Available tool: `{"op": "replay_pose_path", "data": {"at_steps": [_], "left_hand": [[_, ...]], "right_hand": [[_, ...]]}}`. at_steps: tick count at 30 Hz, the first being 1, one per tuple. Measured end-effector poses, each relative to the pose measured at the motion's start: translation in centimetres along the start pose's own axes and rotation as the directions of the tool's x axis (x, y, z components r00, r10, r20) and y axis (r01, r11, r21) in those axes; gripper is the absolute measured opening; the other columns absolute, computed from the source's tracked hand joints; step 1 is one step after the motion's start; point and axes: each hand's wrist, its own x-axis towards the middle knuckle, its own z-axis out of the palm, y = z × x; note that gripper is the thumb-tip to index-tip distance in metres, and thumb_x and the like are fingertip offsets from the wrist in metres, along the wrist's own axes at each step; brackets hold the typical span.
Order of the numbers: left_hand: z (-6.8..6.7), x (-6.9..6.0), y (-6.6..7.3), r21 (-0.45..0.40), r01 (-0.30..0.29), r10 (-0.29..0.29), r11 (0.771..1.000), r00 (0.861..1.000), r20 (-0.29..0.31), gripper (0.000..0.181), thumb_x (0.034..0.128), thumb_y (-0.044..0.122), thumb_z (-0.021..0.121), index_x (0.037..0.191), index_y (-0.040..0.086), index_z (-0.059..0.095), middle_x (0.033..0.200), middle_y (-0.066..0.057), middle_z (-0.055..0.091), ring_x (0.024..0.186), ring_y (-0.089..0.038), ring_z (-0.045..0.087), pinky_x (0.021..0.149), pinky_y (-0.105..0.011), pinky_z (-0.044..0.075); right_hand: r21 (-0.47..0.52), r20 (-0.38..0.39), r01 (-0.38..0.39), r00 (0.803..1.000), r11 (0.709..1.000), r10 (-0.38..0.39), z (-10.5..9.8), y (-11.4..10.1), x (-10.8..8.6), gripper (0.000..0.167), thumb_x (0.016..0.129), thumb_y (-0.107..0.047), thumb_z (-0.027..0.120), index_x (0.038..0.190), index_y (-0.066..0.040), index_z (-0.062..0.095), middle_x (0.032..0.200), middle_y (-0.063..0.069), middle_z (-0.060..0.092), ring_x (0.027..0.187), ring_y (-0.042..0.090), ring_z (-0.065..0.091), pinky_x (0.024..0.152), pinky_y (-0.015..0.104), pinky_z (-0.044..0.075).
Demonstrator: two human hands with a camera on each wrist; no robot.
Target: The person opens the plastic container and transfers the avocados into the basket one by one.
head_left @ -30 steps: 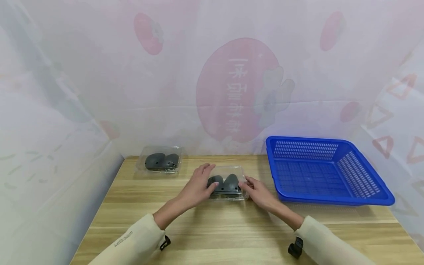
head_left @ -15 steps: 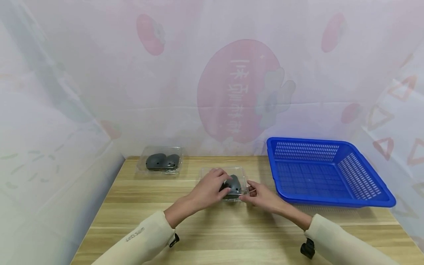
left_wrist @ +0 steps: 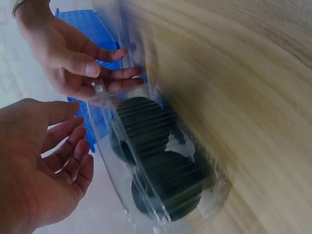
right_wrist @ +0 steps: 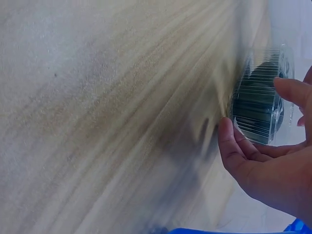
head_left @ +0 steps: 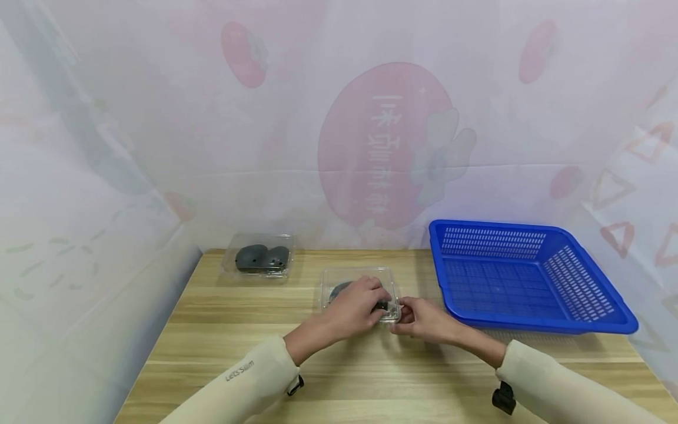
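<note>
A clear plastic clamshell box (head_left: 357, 272) with dark grey-green rounded pieces (left_wrist: 165, 180) inside rests on the table, its lid down over them. My left hand (head_left: 356, 307) is over the box's right part in the head view; the left wrist view shows its fingers loosely bent, with a gap to the lid. At the right end is my right hand (head_left: 430, 321), thumb and fingers spread around the near corner. Its fingertips (right_wrist: 225, 126) reach the box's end, though exact contact is hard to tell. Blur hides the lid's edge detail.
Another clear clamshell box (head_left: 258, 258) with similar dark pieces stands at the table's back left corner. A blue perforated plastic basket (head_left: 535, 327) sits at the right. Printed cloth (head_left: 265, 176) walls in the wooden table (head_left: 371, 377) at the back and sides.
My left hand has moved right from the box's left side to over its right part. My right hand has shifted slightly right and nearer, from the box's side to its near right corner.
</note>
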Motion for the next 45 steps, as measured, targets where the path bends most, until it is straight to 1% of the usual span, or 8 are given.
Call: {"op": "replay_pose_path", "data": {"at_steps": [2,5,9,14,20,33,41,45], "left_hand": [[0.3,0.2,0.2,0.012,-0.016,0.016,1.0,1.0,0.01,0.019,0.0985,0.019,0.077,0.116,0.014,0.079,0.109,0.001,0.07,0.104,-0.017,0.062,0.091,-0.029,0.053],[0.6,0.4,0.5,0.025,-0.028,0.028,0.999,0.999,0.016,0.016,0.098,0.018,0.078,0.114,0.015,0.08,0.106,0.001,0.07,0.101,-0.015,0.062,0.088,-0.027,0.052],[0.9,0.6,1.0,0.036,-0.031,0.03,0.999,0.999,0.02,0.016,0.0983,0.018,0.078,0.114,0.016,0.079,0.108,0.001,0.07,0.1,-0.013,0.062,0.083,-0.024,0.052],[1.0,0.7,1.3,0.063,-0.025,0.023,0.998,0.999,0.025,0.015,0.0984,0.022,0.078,0.114,0.021,0.08,0.107,0.005,0.069,0.096,-0.012,0.062,0.075,-0.021,0.052],[1.1,0.7,1.4,0.107,-0.021,0.019,0.994,1.0,0.025,0.01,0.0975,0.022,0.078,0.108,0.023,0.08,0.103,0.006,0.066,0.091,-0.011,0.06,0.069,-0.021,0.049],[1.4,1.0,1.7,0.141,-0.025,0.015,0.99,0.997,0.071,0.008,0.0986,0.022,0.077,0.104,0.024,0.082,0.105,0.006,0.066,0.094,-0.012,0.061,0.074,-0.025,0.054],[1.5,1.2,2.0,0.159,-0.011,-0.004,0.987,0.996,0.091,0.007,0.0996,0.021,0.074,0.101,0.022,0.081,0.107,0.005,0.066,0.096,-0.013,0.06,0.074,-0.023,0.054],[1.7,1.2,2.2,0.178,-0.019,0.004,0.984,0.997,0.082,0.005,0.0988,0.021,0.075,0.098,0.022,0.08,0.104,0.005,0.065,0.092,-0.013,0.059,0.07,-0.022,0.052]], "right_hand": [[0.056,0.013,0.0,1.0,0.998,-0.001,0.1,0.0,0.0,0.032,0.096,-0.018,0.078,0.116,0.005,0.067,0.094,0.003,0.074,0.077,0.012,0.067,0.064,0.026,0.056],[0.123,0.025,-0.015,1.0,0.992,0.012,0.1,0.0,-0.1,0.029,0.096,-0.015,0.077,0.112,0.007,0.067,0.092,0.007,0.072,0.074,0.016,0.065,0.061,0.031,0.057],[0.17,0.029,-0.044,0.999,0.984,0.04,0.0,0.0,-0.2,0.027,0.097,-0.017,0.076,0.109,0.006,0.068,0.092,0.007,0.071,0.077,0.019,0.065,0.065,0.037,0.06],[0.227,0.048,-0.088,0.996,0.97,0.079,-0.1,0.2,-0.4,0.021,0.098,-0.015,0.072,0.107,0.004,0.068,0.096,0.013,0.075,0.086,0.023,0.07,0.072,0.037,0.062],[0.341,0.066,-0.124,0.992,0.932,0.107,0.0,0.6,-0.4,0.017,0.101,-0.006,0.063,0.109,0.009,0.065,0.102,0.022,0.076,0.094,0.029,0.075,0.08,0.041,0.064],[0.492,0.08,-0.126,0.992,0.861,0.1,0.5,1.1,-0.6,0.013,0.103,-0.005,0.06,0.102,0.008,0.063,0.1,0.018,0.073,0.092,0.022,0.07,0.083,0.035,0.062],[0.518,0.105,-0.125,0.991,0.846,0.082,0.6,1.5,-0.6,0.014,0.104,-0.004,0.057,0.103,0.008,0.063,0.099,0.016,0.072,0.091,0.02,0.068,0.082,0.032,0.06],[0.541,0.113,-0.122,0.991,0.832,0.072,0.6,1.8,-0.6,0.012,0.105,-0.003,0.057,0.101,0.007,0.062,0.099,0.016,0.072,0.09,0.02,0.068,0.081,0.03,0.06]]}}
